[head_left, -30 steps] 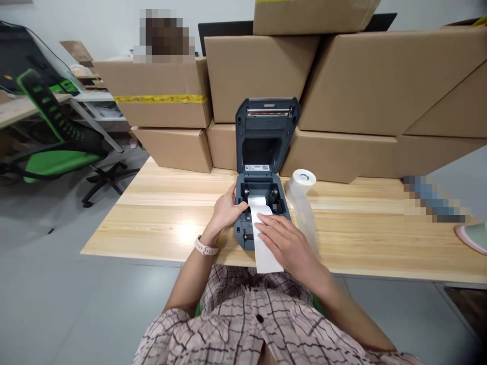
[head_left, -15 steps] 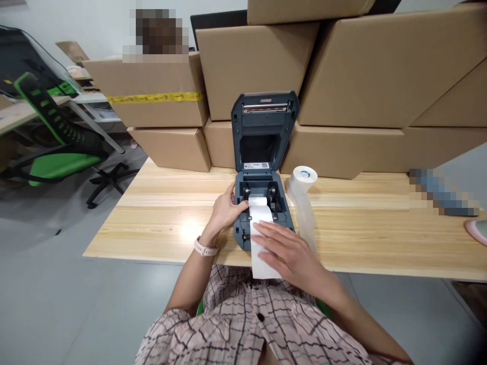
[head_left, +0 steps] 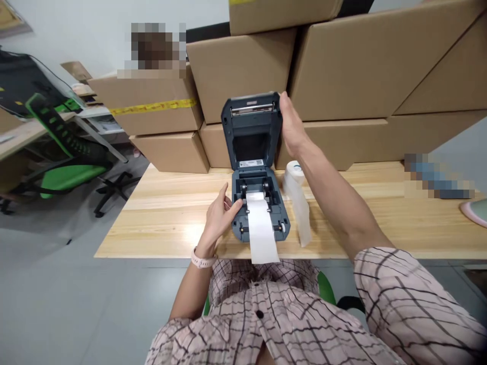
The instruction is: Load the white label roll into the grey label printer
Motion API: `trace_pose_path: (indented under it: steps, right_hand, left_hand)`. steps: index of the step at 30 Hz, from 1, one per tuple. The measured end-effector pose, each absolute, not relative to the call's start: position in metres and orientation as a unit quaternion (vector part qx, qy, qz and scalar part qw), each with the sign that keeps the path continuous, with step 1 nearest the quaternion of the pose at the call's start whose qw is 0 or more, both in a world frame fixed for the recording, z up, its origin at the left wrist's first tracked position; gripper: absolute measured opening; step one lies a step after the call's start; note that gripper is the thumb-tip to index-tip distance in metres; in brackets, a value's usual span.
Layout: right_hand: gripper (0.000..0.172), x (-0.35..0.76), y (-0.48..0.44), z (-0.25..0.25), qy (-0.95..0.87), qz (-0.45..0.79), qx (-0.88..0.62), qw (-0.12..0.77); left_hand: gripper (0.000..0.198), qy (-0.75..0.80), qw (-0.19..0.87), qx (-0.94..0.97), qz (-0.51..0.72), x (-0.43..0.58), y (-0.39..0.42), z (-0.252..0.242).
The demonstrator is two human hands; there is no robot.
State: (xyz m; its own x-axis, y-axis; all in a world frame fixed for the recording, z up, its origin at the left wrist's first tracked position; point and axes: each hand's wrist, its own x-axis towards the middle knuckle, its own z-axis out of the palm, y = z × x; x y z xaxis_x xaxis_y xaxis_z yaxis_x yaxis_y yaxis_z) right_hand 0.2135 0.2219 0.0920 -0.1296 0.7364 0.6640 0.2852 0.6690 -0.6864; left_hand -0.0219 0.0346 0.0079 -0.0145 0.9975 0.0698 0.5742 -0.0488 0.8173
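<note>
A dark grey label printer (head_left: 238, 223) stands on the table with its lid (head_left: 250, 126) raised. My left hand (head_left: 220, 214) steadies the left side of the base, its thumb over the edge and its other fingers partly hidden. At the lid's upper right corner, my right hand (head_left: 292, 124) grips the edge, with most fingers hidden behind it. A white strip of labels (head_left: 262, 230) runs out of the printer's bay and hangs past its front. To the right stands a white roll (head_left: 292, 175) with a pale strip (head_left: 302, 218) trailing forward.
The wooden table (head_left: 152, 218) carries stacked cardboard boxes (head_left: 342, 71) along its back. A pink-rimmed object (head_left: 475, 213) and a blurred patch (head_left: 437, 177) lie at the right. A green office chair (head_left: 72, 172) is on the left. Behind the boxes appears a person's blurred head (head_left: 154, 48).
My right hand has left the label strip and moved up to the raised lid's right corner. My left hand stays at the printer's left side. The view has shifted slightly.
</note>
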Motion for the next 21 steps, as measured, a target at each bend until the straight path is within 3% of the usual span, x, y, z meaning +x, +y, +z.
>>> trace_pose_path:
  steps: [6,9,13,16,21]
  right_hand:
    - [0.083,0.221,0.084,0.068,-0.748,0.199,-0.365,0.516]
    - [0.07,0.227,0.025,0.04,-0.813,0.161,-0.345,0.441]
    - [0.046,0.227,-0.006,0.009,-0.849,0.095,-0.374,0.361]
    - [0.047,0.223,-0.009,0.002,-0.842,0.074,-0.388,0.367]
    - [0.051,0.215,-0.01,-0.004,-0.825,0.082,-0.379,0.41]
  left_hand:
    - [0.071,0.533,0.361,0.545,0.538,-0.034,0.017,0.019]
    - [0.075,0.475,0.412,0.56,0.54,-0.026,0.01,0.021]
    - [0.1,0.496,0.454,0.56,0.484,-0.007,-0.004,0.006]
    - [0.11,0.508,0.488,0.531,0.47,0.003,-0.014,-0.006]
    - [0.1,0.481,0.491,0.497,0.529,0.01,-0.015,-0.014]
